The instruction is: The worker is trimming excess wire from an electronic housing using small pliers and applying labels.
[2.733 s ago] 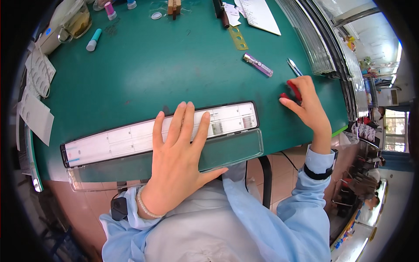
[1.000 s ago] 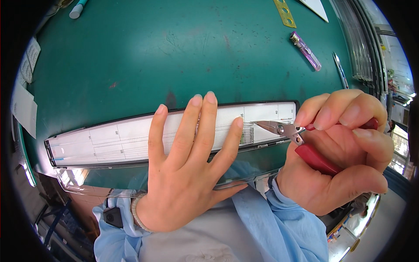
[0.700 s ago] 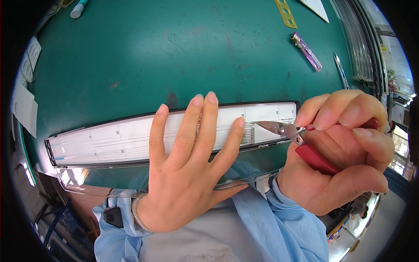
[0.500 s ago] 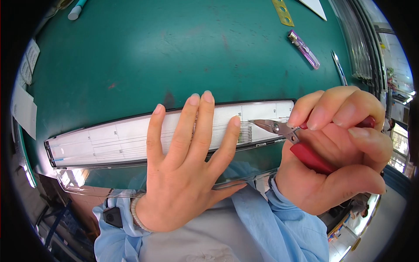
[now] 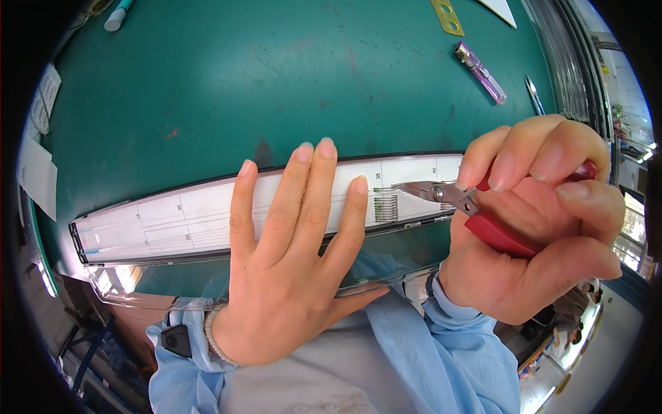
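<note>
A long, narrow white case (image 5: pixel 155 224) with a dark rim and a printed scale lies across the near side of the table, thin lines running along it. My left hand (image 5: pixel 283 276) lies over its middle, fingers spread and stretched out. Right of my index finger, a column of small curved metal pieces like fish hooks (image 5: pixel 386 207) sits in the case. My right hand (image 5: pixel 552 228) is wrapped round red-handled nippers (image 5: pixel 502 236). Their pointed jaws reach the top of that column; whether they grip a piece is too small to tell.
A green mat (image 5: pixel 207 96) covers the table. A purple lighter (image 5: pixel 480 73), a slim pointed tool (image 5: pixel 534 95) and a yellow strip with holes (image 5: pixel 448 17) lie at the far right. Clear plastic (image 5: pixel 165 290) juts over the near edge. White papers (image 5: pixel 38 176) stand at the left.
My right hand and the nippers have shifted slightly right, with the jaws a little higher. My left index finger has drawn left from the column, which now shows more fully.
</note>
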The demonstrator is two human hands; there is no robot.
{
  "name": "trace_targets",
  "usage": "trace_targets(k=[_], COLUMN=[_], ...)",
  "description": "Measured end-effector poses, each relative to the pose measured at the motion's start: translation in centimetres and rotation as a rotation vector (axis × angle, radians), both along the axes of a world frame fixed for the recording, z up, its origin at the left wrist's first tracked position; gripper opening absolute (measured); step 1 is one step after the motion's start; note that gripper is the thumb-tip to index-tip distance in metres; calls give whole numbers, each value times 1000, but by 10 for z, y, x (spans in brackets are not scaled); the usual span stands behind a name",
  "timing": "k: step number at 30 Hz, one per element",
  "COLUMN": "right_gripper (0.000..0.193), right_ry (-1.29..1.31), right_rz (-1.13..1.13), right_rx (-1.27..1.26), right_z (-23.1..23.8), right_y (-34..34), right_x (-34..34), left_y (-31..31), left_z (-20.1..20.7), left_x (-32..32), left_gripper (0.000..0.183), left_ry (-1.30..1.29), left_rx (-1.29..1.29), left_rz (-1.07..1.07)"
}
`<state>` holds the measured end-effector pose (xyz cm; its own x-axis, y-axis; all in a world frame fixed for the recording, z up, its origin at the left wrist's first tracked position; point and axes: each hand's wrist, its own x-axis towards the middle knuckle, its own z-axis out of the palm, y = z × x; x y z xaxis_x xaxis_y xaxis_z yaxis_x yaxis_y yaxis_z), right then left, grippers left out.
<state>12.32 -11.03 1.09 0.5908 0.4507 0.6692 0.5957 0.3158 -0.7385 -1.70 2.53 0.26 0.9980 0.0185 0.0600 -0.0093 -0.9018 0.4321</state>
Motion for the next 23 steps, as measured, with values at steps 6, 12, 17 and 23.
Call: trace_targets(k=[6,12,17,23], right_gripper=[54,53,53,53], right_ry=[-19,-9,13,-1], right_rz=[-121,-160,-180,-188], right_rx=[-62,-18,-46,-56], right_z=[12,11,13,14], right_y=[14,19,17,16], right_x=[-11,-17,-18,-17], left_y=[0,-1,-1,-2], left_z=[2,2,2,3], left_x=[1,1,2,2], left_gripper=[99,99,97,96], left_ry=[33,46,52,51], left_rx=[0,23,44,59], left_rz=[-5,2,6,5])
